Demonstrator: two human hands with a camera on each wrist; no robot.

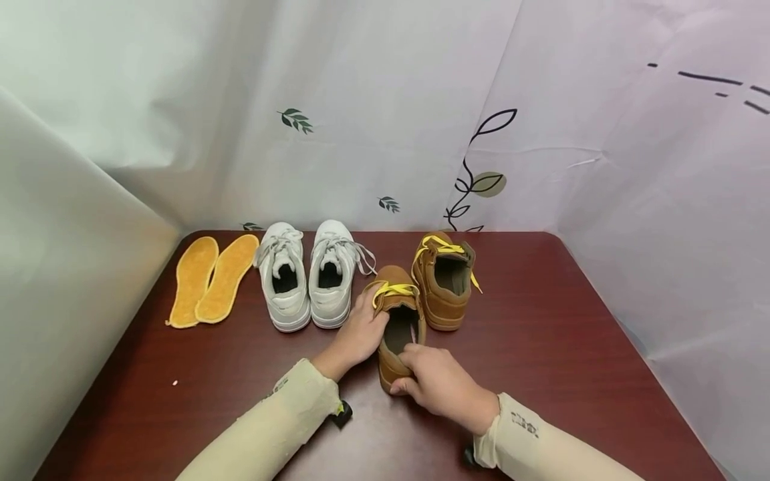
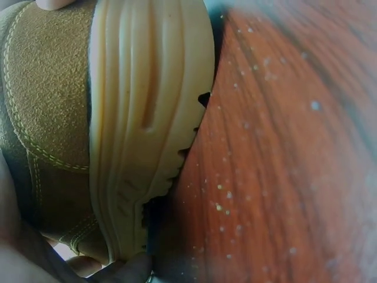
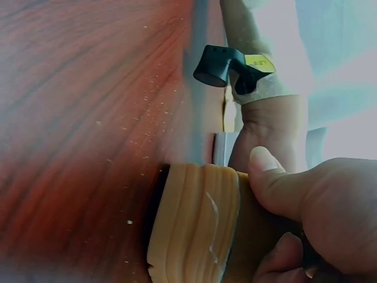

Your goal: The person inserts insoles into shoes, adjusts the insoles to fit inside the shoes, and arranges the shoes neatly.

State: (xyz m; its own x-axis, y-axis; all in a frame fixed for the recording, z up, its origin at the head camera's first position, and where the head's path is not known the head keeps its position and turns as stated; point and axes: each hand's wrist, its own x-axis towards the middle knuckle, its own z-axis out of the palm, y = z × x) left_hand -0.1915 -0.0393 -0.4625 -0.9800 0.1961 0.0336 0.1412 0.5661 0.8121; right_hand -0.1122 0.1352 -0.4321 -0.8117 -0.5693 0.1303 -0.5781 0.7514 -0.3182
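A brown suede shoe [image 1: 392, 371] with yellow laces stands in the middle of the table, toe pointing away. My left hand [image 1: 359, 333] grips its left side near the laces. At the heel, my right hand [image 1: 442, 382] holds the collar, thumb outside and fingers dipping into the opening. The left wrist view has the pale ridged sole [image 2: 141, 88] up close, lifted off the wood at one end. Seen from the right wrist, the thumb [image 3: 277, 183] presses against the back of the heel. Just right of it stands the matching brown shoe [image 1: 445, 307], its laces loose.
Two white sneakers [image 1: 329, 304] with loose laces stand side by side, left of the brown pair. Further left, two orange insoles [image 1: 219, 290] lie slightly overlapping on the dark red table [image 1: 240, 401]. A pale curtain [image 1: 361, 80] hangs behind the table.
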